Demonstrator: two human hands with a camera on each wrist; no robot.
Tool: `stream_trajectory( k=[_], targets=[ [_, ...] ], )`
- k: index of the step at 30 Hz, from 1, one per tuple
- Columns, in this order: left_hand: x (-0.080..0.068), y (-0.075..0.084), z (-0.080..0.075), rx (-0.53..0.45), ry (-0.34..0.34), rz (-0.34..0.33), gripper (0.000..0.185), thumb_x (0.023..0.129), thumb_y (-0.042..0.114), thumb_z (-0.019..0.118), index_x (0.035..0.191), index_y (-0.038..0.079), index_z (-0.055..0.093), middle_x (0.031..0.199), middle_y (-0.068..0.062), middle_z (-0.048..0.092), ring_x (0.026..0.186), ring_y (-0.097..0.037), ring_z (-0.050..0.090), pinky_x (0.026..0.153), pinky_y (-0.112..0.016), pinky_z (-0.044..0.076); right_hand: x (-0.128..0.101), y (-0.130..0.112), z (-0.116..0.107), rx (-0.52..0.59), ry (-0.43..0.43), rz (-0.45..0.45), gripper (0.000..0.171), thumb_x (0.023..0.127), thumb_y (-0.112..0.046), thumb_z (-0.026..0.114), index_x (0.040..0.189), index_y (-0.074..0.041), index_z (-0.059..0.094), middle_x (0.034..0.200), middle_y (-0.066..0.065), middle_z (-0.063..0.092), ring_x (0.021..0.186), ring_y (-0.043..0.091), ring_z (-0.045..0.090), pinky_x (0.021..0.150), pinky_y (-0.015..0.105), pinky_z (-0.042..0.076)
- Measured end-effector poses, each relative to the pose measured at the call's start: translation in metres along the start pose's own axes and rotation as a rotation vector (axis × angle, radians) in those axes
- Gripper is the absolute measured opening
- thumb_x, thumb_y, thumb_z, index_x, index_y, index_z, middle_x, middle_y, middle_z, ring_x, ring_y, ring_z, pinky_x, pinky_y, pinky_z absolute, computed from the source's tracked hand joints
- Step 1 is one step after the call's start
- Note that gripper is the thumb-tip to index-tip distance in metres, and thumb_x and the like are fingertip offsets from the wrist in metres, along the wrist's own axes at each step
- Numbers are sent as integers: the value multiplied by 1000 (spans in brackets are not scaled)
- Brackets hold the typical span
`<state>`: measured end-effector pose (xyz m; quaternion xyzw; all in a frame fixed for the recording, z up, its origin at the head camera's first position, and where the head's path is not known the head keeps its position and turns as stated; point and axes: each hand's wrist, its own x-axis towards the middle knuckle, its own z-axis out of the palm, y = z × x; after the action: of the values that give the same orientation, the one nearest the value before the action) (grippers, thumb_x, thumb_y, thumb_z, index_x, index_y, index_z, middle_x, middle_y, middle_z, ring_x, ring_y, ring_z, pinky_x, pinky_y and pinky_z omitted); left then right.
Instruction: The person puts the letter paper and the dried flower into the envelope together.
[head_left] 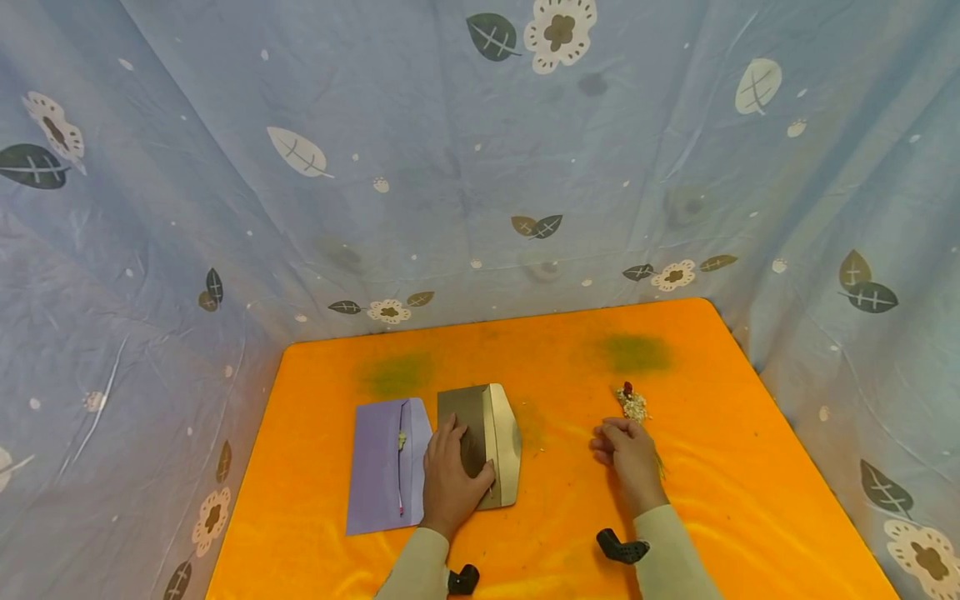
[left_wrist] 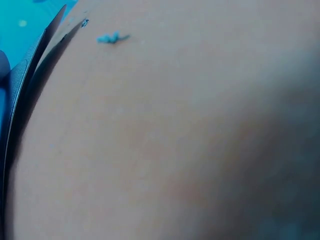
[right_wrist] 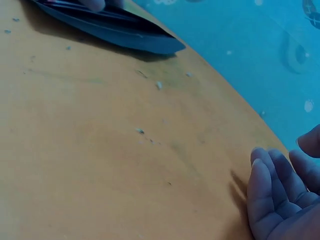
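My left hand [head_left: 453,483] rests on a brown envelope [head_left: 471,417], fingers spread over its front and thumb near the opening beside the pale raised flap [head_left: 506,450]. In the right wrist view, the envelope [right_wrist: 120,37] gapes a little. To its left lies a purple envelope [head_left: 375,475] with a small dried sprig [head_left: 401,440] showing at its slit. My right hand [head_left: 630,458] is beside a small bunch of dried flowers [head_left: 632,404] with a red bloom; its stems pass behind the hand. In the right wrist view, the right fingers [right_wrist: 260,195] are loosely bent, with a gap to the thumb.
An orange cloth [head_left: 570,358] covers the table, with two greenish stains toward the back. Small plant crumbs [right_wrist: 140,131] lie scattered between the hands. Blue patterned curtains [head_left: 450,167] enclose the back and both sides. The left wrist view is mostly blurred cloth.
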<state>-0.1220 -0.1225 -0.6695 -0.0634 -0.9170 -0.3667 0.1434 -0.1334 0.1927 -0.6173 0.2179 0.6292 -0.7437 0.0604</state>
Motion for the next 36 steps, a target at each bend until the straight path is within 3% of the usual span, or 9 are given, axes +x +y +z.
stream_trajectory(
  k=[12,23,28,36],
  targets=[
    [0,1,0,-2,-1,-2,70,88,31,85,147,2,61,169,-17,41,152,-40,38,122,-64,26,6,-7,-23,21,97,-20,39,117,-21,53,146,3,51,118,8,71,96,17,74,84,29,62],
    [-1,1,1,-6,-9,-6,70,89,32,84,148,2,60,170,-16,39,153,-40,37,123,-63,25,6,-10,-31,-4,211,-87,33,115,-16,57,139,5,58,114,9,72,91,17,74,82,26,61],
    [-1,1,1,-7,-7,-4,70,89,32,84,148,2,60,170,-16,40,152,-40,37,122,-63,25,5,-12,-38,-69,271,-108,33,114,-19,59,138,5,61,112,7,74,91,16,72,79,24,61],
    [-1,1,0,1,0,5,70,89,32,84,147,2,60,169,-17,41,151,-40,38,122,-63,26,5,-14,-46,-240,357,-125,38,112,-27,61,138,2,63,119,11,61,93,22,59,70,19,51]
  ],
)
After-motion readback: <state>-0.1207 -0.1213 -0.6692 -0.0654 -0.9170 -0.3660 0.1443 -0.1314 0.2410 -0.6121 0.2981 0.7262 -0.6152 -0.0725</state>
